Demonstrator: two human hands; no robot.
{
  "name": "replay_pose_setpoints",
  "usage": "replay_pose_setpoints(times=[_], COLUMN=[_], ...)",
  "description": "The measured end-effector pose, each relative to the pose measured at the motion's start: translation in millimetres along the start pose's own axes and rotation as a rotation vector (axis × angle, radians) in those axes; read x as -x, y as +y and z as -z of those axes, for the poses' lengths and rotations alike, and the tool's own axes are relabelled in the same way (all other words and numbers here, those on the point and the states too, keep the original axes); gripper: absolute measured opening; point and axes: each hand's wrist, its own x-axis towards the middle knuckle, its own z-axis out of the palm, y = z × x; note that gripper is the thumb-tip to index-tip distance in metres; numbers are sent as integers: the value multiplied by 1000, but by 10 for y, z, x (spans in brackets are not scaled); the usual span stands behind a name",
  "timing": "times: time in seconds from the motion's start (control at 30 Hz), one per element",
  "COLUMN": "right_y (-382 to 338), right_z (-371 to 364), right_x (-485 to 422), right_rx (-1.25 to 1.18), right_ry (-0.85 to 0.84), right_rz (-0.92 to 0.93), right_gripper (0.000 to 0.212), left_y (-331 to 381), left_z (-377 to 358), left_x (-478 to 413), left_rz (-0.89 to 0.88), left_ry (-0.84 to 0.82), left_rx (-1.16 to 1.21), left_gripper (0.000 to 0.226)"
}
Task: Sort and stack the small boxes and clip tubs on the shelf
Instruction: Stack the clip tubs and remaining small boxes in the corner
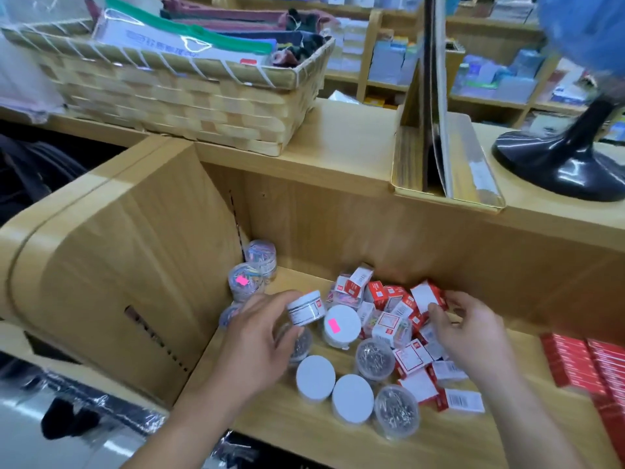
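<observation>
My left hand [257, 340] grips a small round clip tub [306, 308] with a white lid, lifted and tilted over the wooden shelf [304, 424]. My right hand [473, 333] pinches a small red and white box [427, 296] at the top of a loose heap of such boxes [406, 336]. Several clear tubs of metal clips [375, 358] and white-lidded tubs [316, 377] lie between my hands. One lid carries a pink sticker [333, 325]. Tubs of coloured clips [245, 282] are stacked in the back left corner.
A row of red boxes [581, 367] lines the shelf at the right. The shelf's wooden side wall [135, 265] stands at the left. On top sit a woven basket [189, 96], an upright gold tray of cards [436, 157] and a globe's black base [558, 160].
</observation>
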Motion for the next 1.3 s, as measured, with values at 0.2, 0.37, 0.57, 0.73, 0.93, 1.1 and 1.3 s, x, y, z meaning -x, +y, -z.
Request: replay_pose_setpoints(times=[0.2,0.37,0.57,0.73,0.93,1.1,1.3], right_y=[-441,-886,-1051,-1069,-926,-931,-1097], right_z=[-12,-220,-203,-252,-307,-282,-286], right_x=[269,392,362,407,425,354,176], right_rx=[-195,-290,-567,-525,-556,-510,-354], right_ry=[53,-363,-640,-487,-360,-342,-315], right_rz=[350,345,271,240,205,226,347], right_gripper=[9,39,61,59,53,52,47], left_y=[137,294,202,118,55,38,202], left_z=[1,89,183,133,-127,-214,95], left_x=[80,119,169,215,444,422,328], left_rz=[-21,-133,-208,-80,-157,-145,-89], left_ry=[5,10,36,-24,-487,-554,-333], left_rx=[32,68,96,65,-78,-135,-56], left_gripper=[49,51,43,41,46,42,44])
